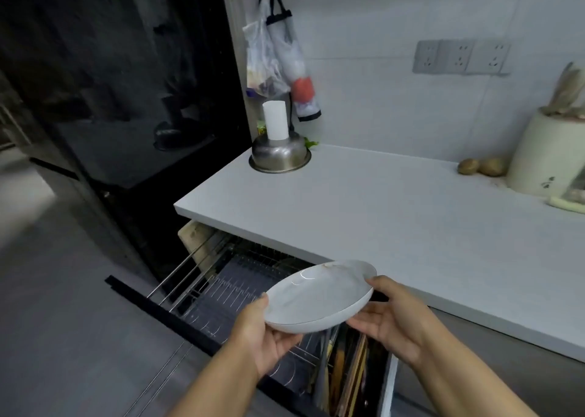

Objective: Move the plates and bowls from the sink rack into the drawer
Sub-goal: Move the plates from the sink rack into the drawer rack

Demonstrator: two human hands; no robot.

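Note:
A white marbled plate (319, 296) hangs tilted above the pulled-out drawer (202, 290). My left hand (259, 337) grips its lower left rim, thumb on top and fingers underneath. My right hand (392, 315) holds the right rim the same way. The drawer sits below the white countertop (395, 220) and has a wire dish rack (228, 293) with upright prongs. A side compartment (348, 372) at the drawer's right holds chopsticks and utensils. The sink rack is out of view.
An upturned steel bowl (280, 157) with a white cup (276, 120) on it stands at the counter's back left. Plastic bags (278, 65) hang above it. A cream utensil holder (547, 153) and two potatoes (481, 166) sit at the right. A dark glass cabinet (126, 100) stands on the left.

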